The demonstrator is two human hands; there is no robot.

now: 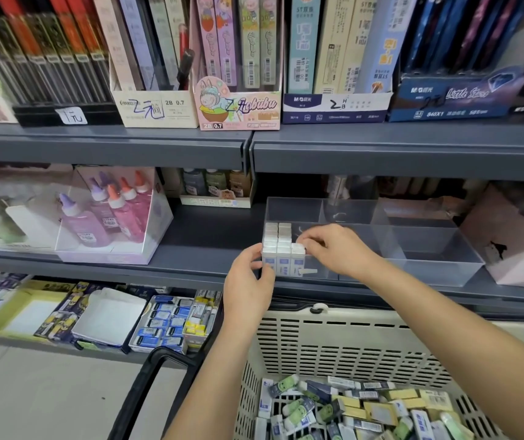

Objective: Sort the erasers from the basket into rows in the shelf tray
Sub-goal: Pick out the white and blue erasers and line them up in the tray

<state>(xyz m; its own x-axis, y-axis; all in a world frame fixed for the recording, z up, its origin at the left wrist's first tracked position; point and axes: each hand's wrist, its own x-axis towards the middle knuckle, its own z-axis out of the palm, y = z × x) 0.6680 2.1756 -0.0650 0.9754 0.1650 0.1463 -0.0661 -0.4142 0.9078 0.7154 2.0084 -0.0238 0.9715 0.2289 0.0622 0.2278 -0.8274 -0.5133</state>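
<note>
Right grip (333, 249) pinches one eraser (297, 261).

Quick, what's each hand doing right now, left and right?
Left hand: grips the front left corner of the tray.
Right hand: pinches an eraser standing in the tray.

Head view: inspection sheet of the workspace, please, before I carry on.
Surface: dark shelf, carrying the clear tray.
Job's things: two rows of upright erasers at the tray's left, third begun; basket below holds loose erasers.
Clutter: eraser boxes on the lower shelf.
Grippers: left hand grips the tray's front-left corner; right hand pinches an eraser in the third row.
Cables: nothing seen.
Surroundings: glue bottles left; pencil-lead boxes above.
</note>
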